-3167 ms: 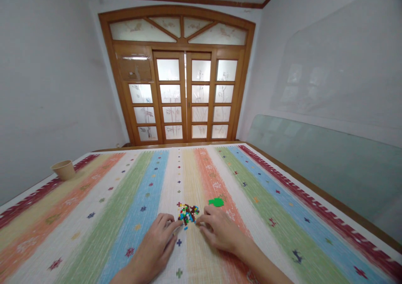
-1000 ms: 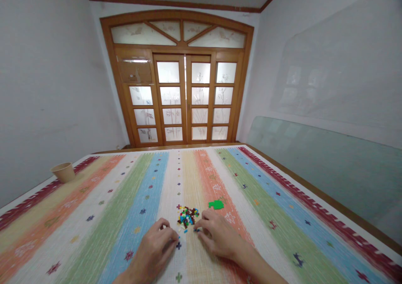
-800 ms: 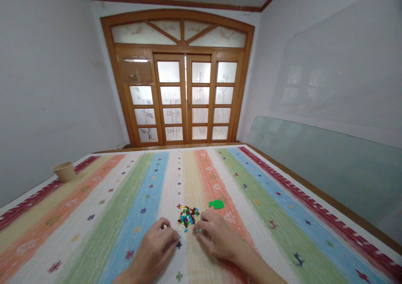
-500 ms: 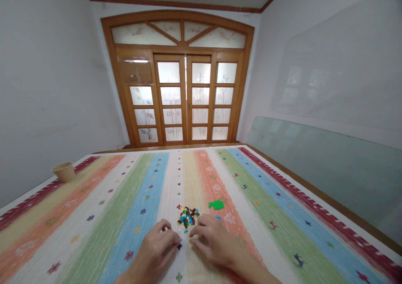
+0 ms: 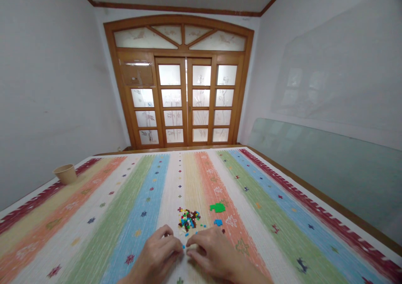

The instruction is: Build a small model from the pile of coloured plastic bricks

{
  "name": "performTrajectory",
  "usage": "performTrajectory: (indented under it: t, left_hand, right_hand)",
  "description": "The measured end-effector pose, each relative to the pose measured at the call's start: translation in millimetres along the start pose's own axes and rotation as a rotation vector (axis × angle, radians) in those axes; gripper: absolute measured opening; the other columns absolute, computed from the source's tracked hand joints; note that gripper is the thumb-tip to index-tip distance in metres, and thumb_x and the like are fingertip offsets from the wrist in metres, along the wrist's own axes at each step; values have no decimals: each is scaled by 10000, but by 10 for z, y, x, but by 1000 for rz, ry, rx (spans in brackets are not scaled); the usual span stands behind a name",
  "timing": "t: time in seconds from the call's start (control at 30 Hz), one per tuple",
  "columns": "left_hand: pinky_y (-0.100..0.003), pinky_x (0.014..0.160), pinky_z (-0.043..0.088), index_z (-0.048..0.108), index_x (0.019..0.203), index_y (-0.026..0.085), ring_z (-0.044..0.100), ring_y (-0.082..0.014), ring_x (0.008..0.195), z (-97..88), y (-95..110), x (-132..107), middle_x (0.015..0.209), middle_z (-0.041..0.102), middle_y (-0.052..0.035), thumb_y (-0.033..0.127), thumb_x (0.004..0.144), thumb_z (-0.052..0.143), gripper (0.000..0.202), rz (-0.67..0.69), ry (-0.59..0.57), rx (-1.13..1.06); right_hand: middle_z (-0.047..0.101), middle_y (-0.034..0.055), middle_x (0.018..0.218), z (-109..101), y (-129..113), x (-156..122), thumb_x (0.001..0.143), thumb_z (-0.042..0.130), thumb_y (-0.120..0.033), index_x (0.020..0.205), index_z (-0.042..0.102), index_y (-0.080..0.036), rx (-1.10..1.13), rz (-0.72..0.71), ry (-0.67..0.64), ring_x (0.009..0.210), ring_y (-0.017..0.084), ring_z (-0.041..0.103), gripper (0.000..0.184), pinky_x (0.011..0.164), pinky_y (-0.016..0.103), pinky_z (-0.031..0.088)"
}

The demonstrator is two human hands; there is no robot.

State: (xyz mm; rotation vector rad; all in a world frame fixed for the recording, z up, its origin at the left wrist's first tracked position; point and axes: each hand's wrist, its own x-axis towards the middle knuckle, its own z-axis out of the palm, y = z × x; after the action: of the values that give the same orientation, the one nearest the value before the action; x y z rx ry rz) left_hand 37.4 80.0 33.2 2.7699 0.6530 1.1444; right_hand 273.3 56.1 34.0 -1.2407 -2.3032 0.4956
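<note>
Tiny plastic bricks (image 5: 188,220) just beyond the hands (image 5: 156,250) (image 5: 216,250)

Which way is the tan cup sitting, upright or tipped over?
Upright: the tan cup stands on its base on the striped cloth, with its rim facing up.

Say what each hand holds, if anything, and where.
Cannot be told: the left hand and right hand curl, fingertips close, below the plastic bricks; any piece is hidden.
</note>
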Motion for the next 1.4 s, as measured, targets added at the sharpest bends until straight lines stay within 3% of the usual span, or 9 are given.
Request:
performTrajectory:
  t: [0.4, 0.93, 1.13, 1.4]
  left_hand:
    - [-281, 676, 493, 604, 937, 225, 577, -197, 758, -22, 50, 36, 807, 738, -15, 119, 1045, 550, 160, 51, -17, -46]
    - [-292, 671, 502, 632, 934, 213, 571, -189, 749, -6, 34, 31, 770, 718, -19, 170, 1076, 529, 180, 106, -1, -55]
    - [-301, 675, 511, 651, 949, 222, 593, -192, 747, -28, 54, 45, 801, 735, -31, 162, 1070, 528, 183, 72, -28, -68]
    - [-263, 663, 500, 635, 939, 213, 615, -187, 754, -23, 31, 23, 769, 675, -16, 149, 1067, 492, 202, -57, 74, 20]
  right_hand:
    - [828, 39, 944, -57, -121, 42, 917, 626, -250, 1002, 809, -252, -14, 27, -20, 858, 193, 756, 202, 775, 268, 455]
    - [823, 28, 850, 47, -86, 42, 868, 640, -184, 951, 816, -247, -6, -7, 30, 747, 167, 739, 205, 728, 249, 452]
    - [814, 20, 819, 36, -99, 33, 869, 651, -204, 937, 813, -250, -24, 17, 28, 740, 168, 731, 182, 731, 251, 444]
    - [799, 9, 794, -95, 36, 41, 886, 673, -213, 1002, 812, -255, -4, 14, 91, 678, 143, 690, 186, 700, 240, 415]
